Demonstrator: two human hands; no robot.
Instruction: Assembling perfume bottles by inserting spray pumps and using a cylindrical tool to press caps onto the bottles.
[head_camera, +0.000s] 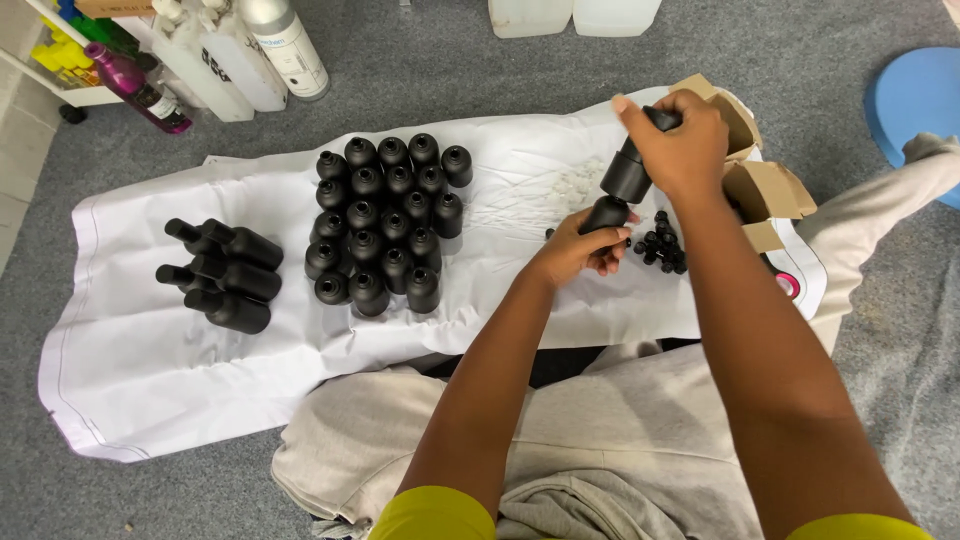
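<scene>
Grey-trousered legs (600, 440) fill the lower frame, folded on a wide white cloth sheet (140, 350). Right of centre, the left hand (575, 250) closes round one matte black plastic bottle (607, 213), and the right hand (680, 150) closes round another (630, 172) above it. Both bottles slant, long axes running lower left to upper right. A slipped grip could topple the upright bottle cluster (385, 220) or scatter the small black caps (662, 248).

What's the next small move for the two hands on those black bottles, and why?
Probably pull the bottles apart: the right hand grips an upper black bottle whose end meets the lower black bottle held by the left hand, so they look joined end to end. Then stand one with the upright bottles.
</scene>
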